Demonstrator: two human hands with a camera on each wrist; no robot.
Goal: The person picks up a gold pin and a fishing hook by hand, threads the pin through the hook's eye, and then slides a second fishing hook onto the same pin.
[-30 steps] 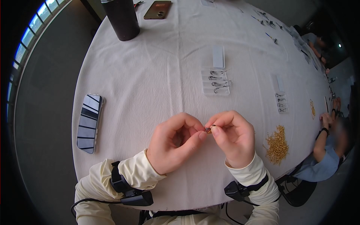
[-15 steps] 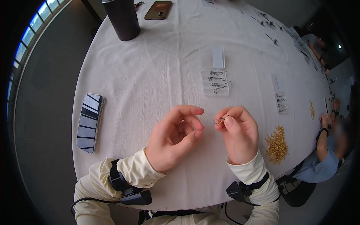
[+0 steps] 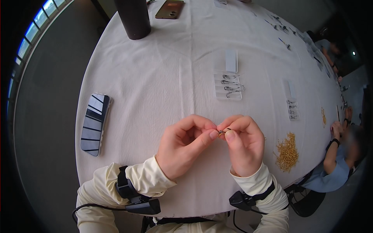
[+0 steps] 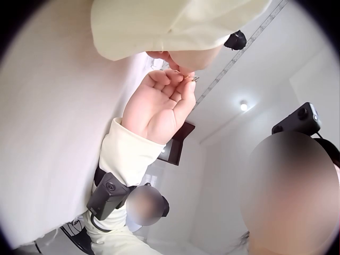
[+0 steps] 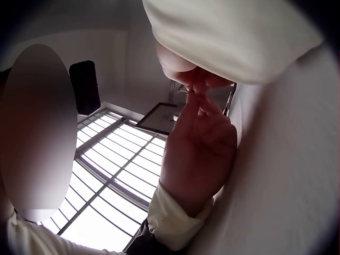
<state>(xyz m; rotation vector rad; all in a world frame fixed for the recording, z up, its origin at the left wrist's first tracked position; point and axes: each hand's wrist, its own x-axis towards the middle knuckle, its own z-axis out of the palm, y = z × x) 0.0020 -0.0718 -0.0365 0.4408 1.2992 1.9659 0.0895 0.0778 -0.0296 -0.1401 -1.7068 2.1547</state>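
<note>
White cloth [image 3: 147, 85] covers our counter [image 3: 206, 194]; above it our left hand [image 3: 184, 146] and right hand [image 3: 246, 149] meet, both pinching a small dark-and-gold piece [image 3: 221, 133] at their fingertips. Gold-coloured bits [image 3: 287, 153] lie heaped to the right of our hands.

Small piece [image 3: 221, 133] partly hidden by fingertips [image 3: 214, 134], dark tumbler [image 3: 134, 19] cropped above.

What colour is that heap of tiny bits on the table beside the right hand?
The heap is gold-coloured; it shows best in the head view.
</note>
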